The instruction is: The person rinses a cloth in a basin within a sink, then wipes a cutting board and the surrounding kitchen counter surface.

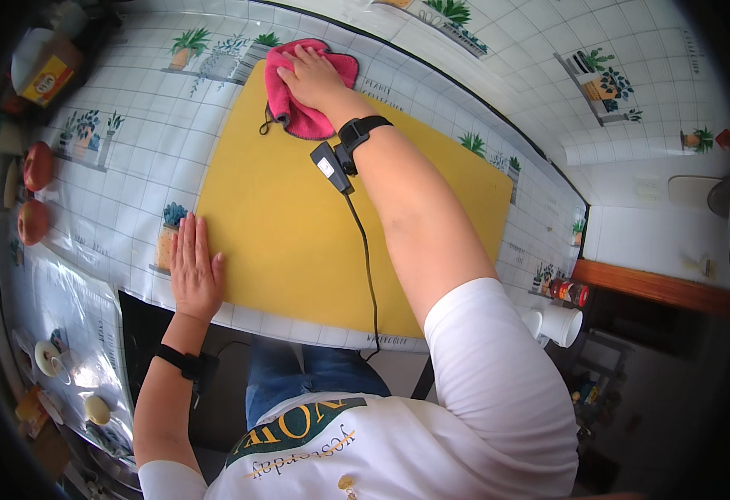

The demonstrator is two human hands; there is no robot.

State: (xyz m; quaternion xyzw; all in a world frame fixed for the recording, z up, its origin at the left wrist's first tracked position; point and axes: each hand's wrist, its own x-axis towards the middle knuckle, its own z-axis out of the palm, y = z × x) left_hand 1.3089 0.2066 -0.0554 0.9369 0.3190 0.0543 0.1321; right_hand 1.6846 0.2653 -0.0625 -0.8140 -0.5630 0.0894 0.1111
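Observation:
In the head view a yellow rectangular mat [296, 231] lies before me on a table covered with a plant-patterned cloth. My right hand [315, 80] is stretched to the mat's far left corner, palm down on a bunched pink-red cleaning cloth [312, 122]. That cloth has a dark edge and a small loop; it overlaps the mat's corner. My left hand [196, 269] rests flat at the mat's left edge, fingers straight and thumb apart, with nothing in it. Part of the pink cloth is hidden beneath my right hand.
A black wrist device [332, 165] trails a cable across the mat. Two red apples [37, 165] sit at the left. White cups [562, 325] and a red-lidded jar [569, 292] stand at the right edge. A tiled-pattern wall [527, 62] rises behind the table.

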